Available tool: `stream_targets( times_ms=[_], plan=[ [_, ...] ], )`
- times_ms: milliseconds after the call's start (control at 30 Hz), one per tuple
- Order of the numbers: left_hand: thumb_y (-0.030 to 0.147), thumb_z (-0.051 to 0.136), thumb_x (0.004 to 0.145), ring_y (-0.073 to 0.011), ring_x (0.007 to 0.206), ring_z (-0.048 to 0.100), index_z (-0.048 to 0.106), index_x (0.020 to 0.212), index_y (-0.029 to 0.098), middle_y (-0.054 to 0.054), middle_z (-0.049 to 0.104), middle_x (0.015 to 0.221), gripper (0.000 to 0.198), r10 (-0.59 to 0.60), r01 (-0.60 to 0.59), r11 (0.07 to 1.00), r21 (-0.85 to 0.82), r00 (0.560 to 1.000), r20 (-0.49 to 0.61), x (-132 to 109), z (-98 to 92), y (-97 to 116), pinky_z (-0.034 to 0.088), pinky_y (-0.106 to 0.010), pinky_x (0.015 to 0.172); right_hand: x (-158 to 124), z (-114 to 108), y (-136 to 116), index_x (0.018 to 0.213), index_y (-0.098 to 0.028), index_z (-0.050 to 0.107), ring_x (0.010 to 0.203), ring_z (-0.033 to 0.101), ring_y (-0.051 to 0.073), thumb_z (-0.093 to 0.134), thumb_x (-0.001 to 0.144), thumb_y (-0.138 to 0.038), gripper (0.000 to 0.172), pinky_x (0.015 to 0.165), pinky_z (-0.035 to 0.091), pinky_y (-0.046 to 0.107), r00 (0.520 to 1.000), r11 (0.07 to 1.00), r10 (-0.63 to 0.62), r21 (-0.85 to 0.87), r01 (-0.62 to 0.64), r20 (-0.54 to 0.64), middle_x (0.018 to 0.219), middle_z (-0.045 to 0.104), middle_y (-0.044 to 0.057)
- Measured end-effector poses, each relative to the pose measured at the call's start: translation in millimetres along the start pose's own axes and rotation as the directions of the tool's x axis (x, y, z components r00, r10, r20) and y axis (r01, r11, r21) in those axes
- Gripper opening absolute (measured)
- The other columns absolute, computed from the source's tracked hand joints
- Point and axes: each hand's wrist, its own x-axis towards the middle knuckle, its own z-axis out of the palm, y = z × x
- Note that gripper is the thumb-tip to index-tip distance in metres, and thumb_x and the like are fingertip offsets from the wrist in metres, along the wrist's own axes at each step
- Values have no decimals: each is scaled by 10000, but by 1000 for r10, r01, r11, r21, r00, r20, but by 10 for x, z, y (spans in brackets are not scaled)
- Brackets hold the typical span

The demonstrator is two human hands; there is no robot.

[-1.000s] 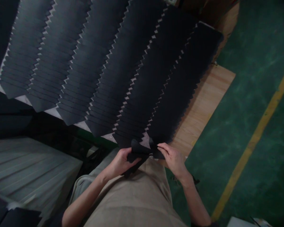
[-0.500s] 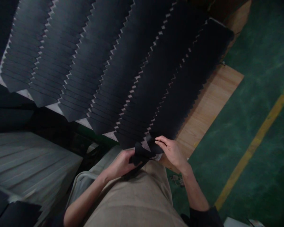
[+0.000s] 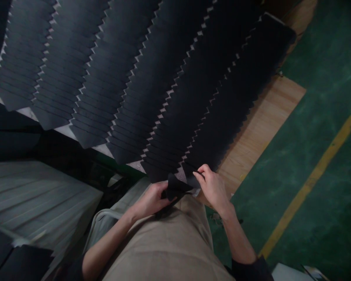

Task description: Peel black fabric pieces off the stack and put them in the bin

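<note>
Several rows of overlapping black fabric pieces (image 3: 140, 78) lie fanned out on a wooden board (image 3: 260, 125) in front of me. My left hand (image 3: 150, 200) is closed around a small bundle of black pieces (image 3: 172, 189) held against my body. My right hand (image 3: 212, 186) pinches the near end of the rightmost row of black pieces (image 3: 228, 93), at its lowest piece. The two hands are a short gap apart.
A grey ribbed surface (image 3: 38, 203) lies at the lower left. Green floor (image 3: 318, 78) with a yellow line (image 3: 312, 179) runs along the right. A white object (image 3: 289, 272) shows at the bottom right corner.
My right hand has let go of the bundle and moved up and right onto the end of the rightmost row. The left hand keeps the bundle. The view has shifted slightly.
</note>
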Motion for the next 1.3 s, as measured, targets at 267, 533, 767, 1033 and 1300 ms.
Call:
stream_targets(
  times_ms=[267,533,767,1033,1300],
  plan=[
    [69,620,800,-237,1145,593,633,1221,209,-68,634,1250,443,170,-172,985,15,982,87,21,-43,171,463,-302,990,34,-30,0,931,-243,562,692,649,185,542,943,-331,91,551,276,266,1000,999,-17,-29,17,14,754,692,-5],
    [145,629,848,-247,1347,438,614,1237,249,-66,335,1538,404,233,-240,968,69,967,100,102,-34,166,416,-311,1078,26,3,16,945,-243,548,653,639,168,517,959,-349,112,536,256,261,999,997,-42,-68,41,-9,716,675,-13],
    [124,641,834,-238,1372,408,617,1214,268,-40,270,1565,408,222,-231,964,131,971,85,144,-34,200,421,-291,1071,12,6,24,939,-248,552,627,629,158,500,966,-355,122,530,253,256,997,995,-76,-60,74,-24,678,649,-20],
    [160,642,858,-243,1376,399,616,1230,269,-39,287,1557,388,212,-223,968,118,973,93,144,-22,202,433,-301,1070,19,41,85,921,-259,554,640,618,152,518,957,-362,115,552,282,241,994,994,-97,40,99,-43,680,626,-34],
    [116,619,857,-249,1390,379,593,1271,266,-52,252,1574,442,196,-210,968,135,974,113,116,-34,204,429,-325,1080,29,9,67,908,-264,559,635,600,151,531,949,-348,97,553,277,243,995,993,-92,74,94,-29,686,624,-36]
  ],
)
